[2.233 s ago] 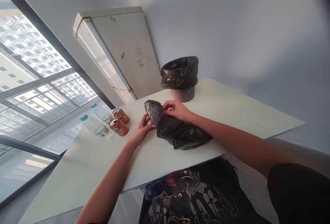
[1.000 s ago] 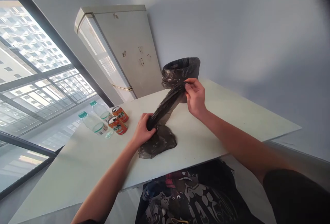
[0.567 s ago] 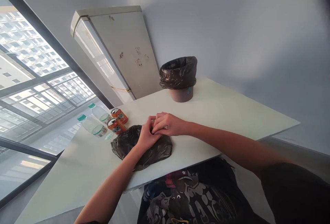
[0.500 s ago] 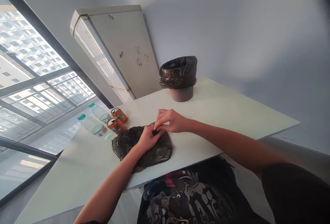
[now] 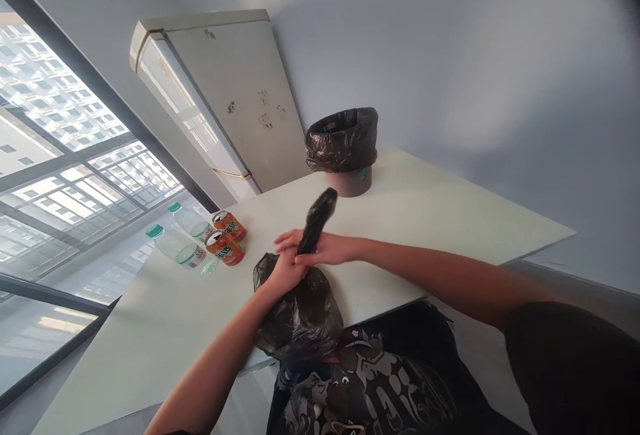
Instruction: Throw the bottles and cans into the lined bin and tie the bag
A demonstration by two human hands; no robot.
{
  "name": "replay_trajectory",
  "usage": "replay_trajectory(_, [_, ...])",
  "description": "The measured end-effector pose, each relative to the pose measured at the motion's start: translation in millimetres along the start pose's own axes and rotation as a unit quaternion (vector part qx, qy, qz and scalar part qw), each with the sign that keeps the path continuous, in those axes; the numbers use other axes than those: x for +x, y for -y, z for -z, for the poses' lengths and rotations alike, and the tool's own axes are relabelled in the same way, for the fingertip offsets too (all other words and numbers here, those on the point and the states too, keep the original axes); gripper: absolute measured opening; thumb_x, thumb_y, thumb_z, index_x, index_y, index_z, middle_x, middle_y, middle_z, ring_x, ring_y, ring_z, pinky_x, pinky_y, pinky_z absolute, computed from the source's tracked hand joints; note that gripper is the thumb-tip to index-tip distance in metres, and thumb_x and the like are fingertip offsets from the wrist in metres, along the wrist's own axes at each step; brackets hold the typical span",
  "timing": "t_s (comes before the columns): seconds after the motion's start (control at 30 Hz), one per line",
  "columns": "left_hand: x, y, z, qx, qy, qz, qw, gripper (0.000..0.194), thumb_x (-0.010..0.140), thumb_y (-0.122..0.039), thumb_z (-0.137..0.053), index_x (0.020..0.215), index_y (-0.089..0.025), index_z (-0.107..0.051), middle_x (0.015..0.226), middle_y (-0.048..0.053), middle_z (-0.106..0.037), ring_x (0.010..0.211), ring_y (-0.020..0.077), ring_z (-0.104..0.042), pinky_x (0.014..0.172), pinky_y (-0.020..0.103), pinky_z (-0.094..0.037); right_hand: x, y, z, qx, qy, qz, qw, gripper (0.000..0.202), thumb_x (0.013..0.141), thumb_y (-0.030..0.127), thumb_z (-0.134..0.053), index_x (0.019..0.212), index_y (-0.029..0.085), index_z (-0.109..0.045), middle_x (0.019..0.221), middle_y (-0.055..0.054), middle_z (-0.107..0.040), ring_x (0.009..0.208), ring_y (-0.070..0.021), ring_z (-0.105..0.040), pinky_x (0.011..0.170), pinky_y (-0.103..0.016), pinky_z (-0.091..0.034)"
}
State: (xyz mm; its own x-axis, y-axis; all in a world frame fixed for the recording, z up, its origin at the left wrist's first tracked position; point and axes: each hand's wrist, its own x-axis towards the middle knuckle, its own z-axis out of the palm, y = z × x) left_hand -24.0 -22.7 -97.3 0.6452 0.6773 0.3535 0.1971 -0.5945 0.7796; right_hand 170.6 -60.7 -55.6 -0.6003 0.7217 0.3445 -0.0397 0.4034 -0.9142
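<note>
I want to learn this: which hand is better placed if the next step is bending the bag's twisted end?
Probably the right hand: its fingers stretch out beside the twisted end, while the left hand is closed round the black bag just below.

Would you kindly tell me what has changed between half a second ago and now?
The black bag has come nearer the camera, away from the orange cans, and its gathered neck now rises above the left hand, which stays closed on it. The right hand has gone from pinching to stretching its fingers behind the neck; whether it grips is unclear. Lined bin, cans and bottles stayed put.
</note>
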Motion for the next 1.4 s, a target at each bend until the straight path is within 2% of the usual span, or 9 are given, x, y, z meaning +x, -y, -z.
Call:
replay_trajectory(0.17, [-2,-17,-2.2,0.015,0.093,0.042,0.995,0.046,0.101,-0.057,-0.060,0.071,-0.022,-0.059,0.054,-0.001,-0.054,0.050,0.0146,-0.050,0.052,0.029,-0.045,0,11,4,0.143,-0.059,0.017,0.988,0.059,0.092,0.077,-0.065,0.076,0.022,-0.053,0.092,-0.006,-0.072,0.099,-0.0248,-0.066,0.106,-0.044,-0.050])
replay_trajectory(0.43, [3,-24,7.6,-0.071,0.214,0.170,0.959,0.063,0.098,-0.075,-0.054,0.069,-0.019,-0.055,0.048,-0.001,-0.053,0.044,0.0104,-0.044,0.049,0.025,-0.039,-7,29,65,0.057,-0.359,0.092,0.927,0.059,0.102,0.080,-0.039,0.080,0.027,-0.029,0.067,0.005,-0.020,0.054,-0.0149,-0.018,0.052,-0.030,-0.032])
replay_trajectory(0.57, [0,-22,6.6,-0.250,0.252,0.207,0.912,0.063,0.092,-0.079,-0.062,0.076,-0.019,-0.052,0.049,-0.009,-0.035,0.044,0.0072,-0.030,0.047,0.022,-0.031,-11,15,58,-0.241,-0.263,0.058,0.932,0.040,0.108,0.055,-0.046,0.082,0.023,-0.047,0.070,0.001,-0.045,0.061,-0.0157,-0.039,0.059,-0.030,-0.031])
replay_trajectory(0.67, [1,-20,8.4,-0.370,0.247,0.242,0.863,0.080,0.087,-0.095,-0.045,0.081,-0.017,-0.057,0.052,-0.010,-0.028,0.044,0.0063,-0.019,0.045,0.023,-0.024,-11,13,48,-0.450,-0.146,0.022,0.881,0.009,0.100,0.024,-0.056,0.098,0.019,-0.064,0.096,-0.006,-0.068,0.077,-0.0173,-0.054,0.065,-0.030,-0.028])
replay_trajectory(0.77, [2,-21,11.2,-0.410,0.266,0.242,0.838,0.104,0.080,-0.105,-0.027,0.101,-0.010,-0.067,0.059,0.002,-0.056,0.042,0.0062,-0.021,0.042,0.026,-0.019,-9,12,39,-0.606,-0.074,-0.053,0.790,0.021,0.103,0.014,-0.048,0.110,0.017,-0.068,0.108,-0.009,-0.070,0.078,-0.0175,-0.057,0.061,-0.032,-0.022])
replay_trajectory(0.87, [0,-23,9.8,-0.375,0.288,0.218,0.854,0.084,0.086,-0.087,-0.062,0.118,-0.009,-0.066,0.093,0.020,-0.078,0.045,0.0059,-0.031,0.043,0.026,-0.015,-6,7,33,-0.644,-0.062,-0.077,0.759,0.023,0.105,0.013,-0.047,0.112,0.015,-0.068,0.108,-0.010,-0.070,0.079,-0.0184,-0.058,0.060,-0.033,-0.022])
replay_trajectory(1.03, [-4,-25,3.2,-0.369,0.251,0.225,0.866,0.023,0.087,-0.029,-0.073,0.100,-0.011,-0.067,0.085,0.016,-0.078,0.059,0.0119,-0.053,0.055,0.024,-0.039,-5,-4,43,-0.565,-0.173,0.056,0.805,0.016,0.103,0.020,-0.057,0.109,0.015,-0.071,0.111,-0.012,-0.067,0.102,-0.0240,-0.057,0.083,-0.034,-0.039])
replay_trajectory(1.2, [-3,-24,7.7,-0.399,0.239,0.227,0.856,0.021,0.071,-0.012,-0.066,0.091,-0.016,-0.061,0.066,0.000,-0.058,0.056,0.0117,-0.050,0.051,0.023,-0.039,-9,-6,73,-0.445,-0.363,0.111,0.811,0.020,0.091,0.036,-0.076,0.099,0.019,-0.072,0.103,-0.008,-0.061,0.099,-0.0253,-0.053,0.093,-0.039,-0.042])
replay_trajectory(1.4, [2,-23,14.0,-0.424,0.190,0.230,0.855,0.023,0.068,-0.010,-0.065,0.086,-0.017,-0.053,0.061,-0.007,-0.040,0.050,0.0065,-0.029,0.045,0.019,-0.023,-13,-4,88,-0.306,-0.317,0.066,0.895,0.032,0.077,0.038,-0.086,0.099,0.018,-0.073,0.097,-0.004,-0.059,0.085,-0.0184,-0.052,0.078,-0.032,-0.042])
